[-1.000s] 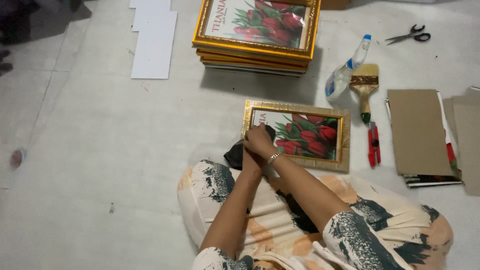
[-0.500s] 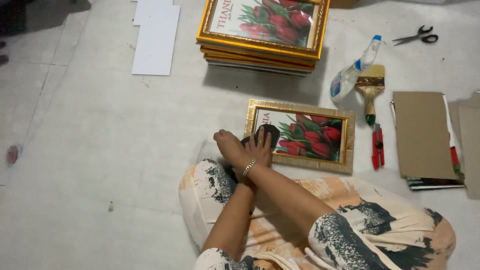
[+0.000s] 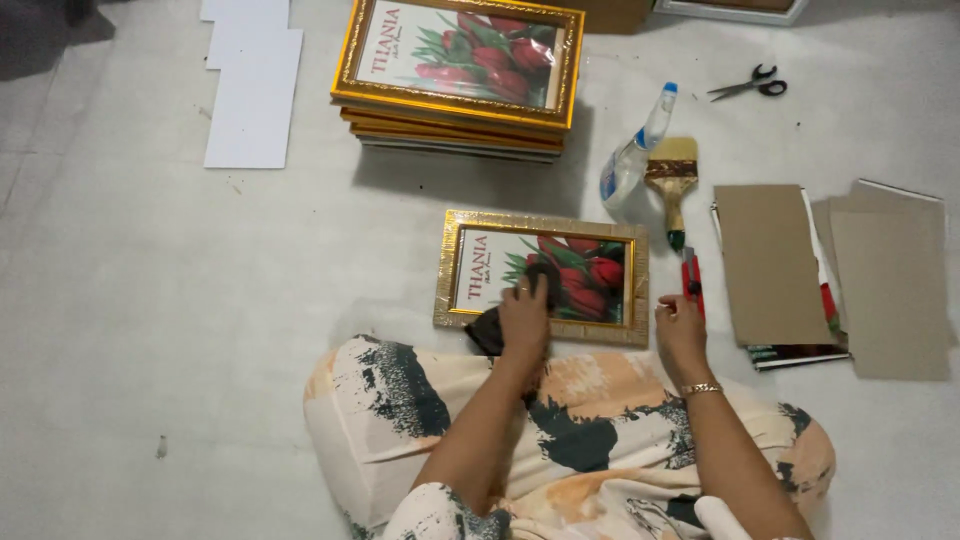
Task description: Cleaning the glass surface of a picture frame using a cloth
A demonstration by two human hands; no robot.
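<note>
Hands at a gold picture frame

Head view: left hand presses a dark cloth flat against the gold frame lying on the floor. Right hand, loosely curled and empty, rests at the frame's right corner, beside a red cutter.

One frame lies near, one stack of frames far; one spray bottle, one brush, one scissors, two hands.
</note>
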